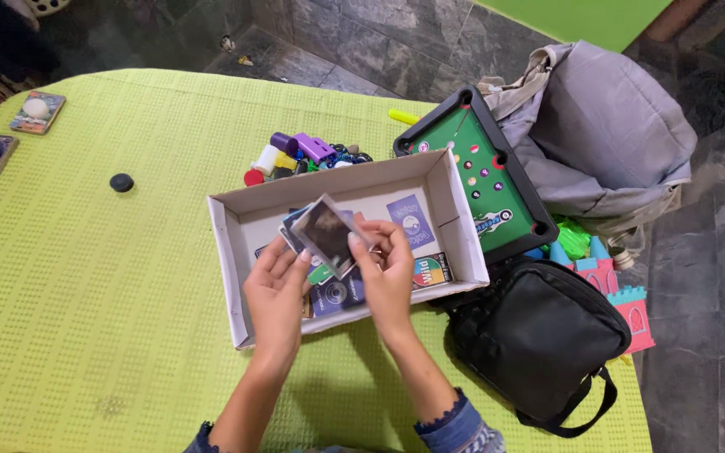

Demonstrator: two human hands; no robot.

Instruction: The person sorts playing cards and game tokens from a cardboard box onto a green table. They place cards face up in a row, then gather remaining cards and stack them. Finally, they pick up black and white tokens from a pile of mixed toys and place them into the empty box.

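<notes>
Both my hands hold a small stack of cards (326, 233) over a shallow white cardboard box (237, 220). My left hand (276, 289) supports the stack from the left, fingers curled under it. My right hand (386, 270) grips the stack's right edge, thumb on top. The top card looks dark and blurred. More cards (410, 221) lie flat on the box floor, partly hidden beneath my hands.
A green woven cloth (127, 277) covers the table. Cards (37, 111) lie along the left edge, a black disc (122, 182) nearby. Small plastic toys (299, 156) sit behind the box, a toy pool table (480, 176), grey backpack (606, 126) and black bag (539, 335) at right.
</notes>
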